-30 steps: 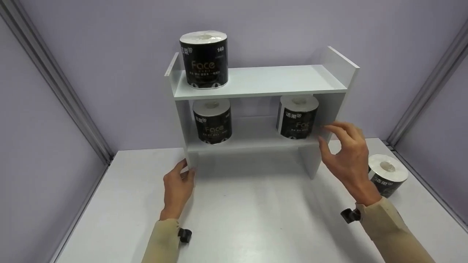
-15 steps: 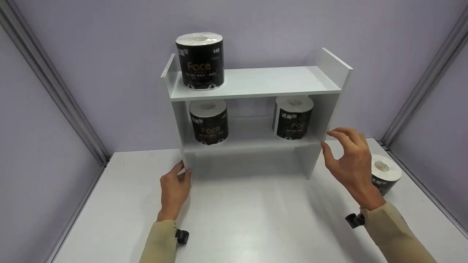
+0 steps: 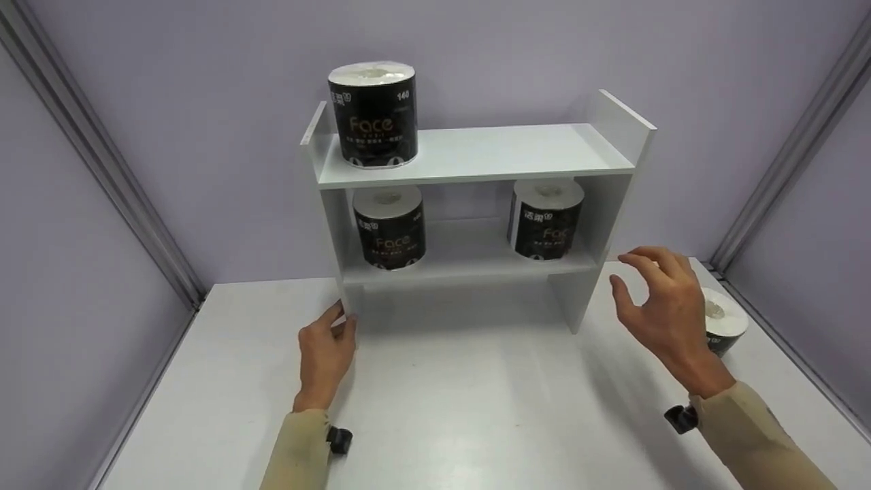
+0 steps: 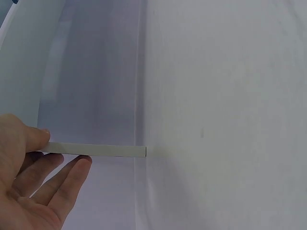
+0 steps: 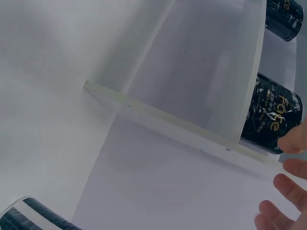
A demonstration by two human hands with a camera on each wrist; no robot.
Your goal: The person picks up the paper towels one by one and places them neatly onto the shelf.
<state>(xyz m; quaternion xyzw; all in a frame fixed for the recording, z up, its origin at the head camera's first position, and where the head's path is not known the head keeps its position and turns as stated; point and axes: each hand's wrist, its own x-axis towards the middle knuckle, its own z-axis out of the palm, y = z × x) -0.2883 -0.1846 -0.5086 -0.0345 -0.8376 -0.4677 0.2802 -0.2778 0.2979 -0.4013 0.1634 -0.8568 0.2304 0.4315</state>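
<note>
Left hand (image 3: 325, 352) pinching shelf (image 3: 503, 148) by left panel (image 4: 103, 150); right hand (image 3: 668, 309) just beside.

There are four paper rolls (image 3: 374, 126) (three on the shelf (image 3: 469, 248), one on the table (image 3: 435, 408)). The one shelf has two flat boards (image 3: 510, 146) and two side walls (image 3: 622, 129). One left hand (image 3: 326, 354), one right hand (image 3: 667, 309), two sleeves (image 3: 296, 449).

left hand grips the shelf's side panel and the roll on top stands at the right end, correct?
Not quite: the roll on the top shelf stands at its left end, as the head view shows. The left hand does grip the side panel.
</note>
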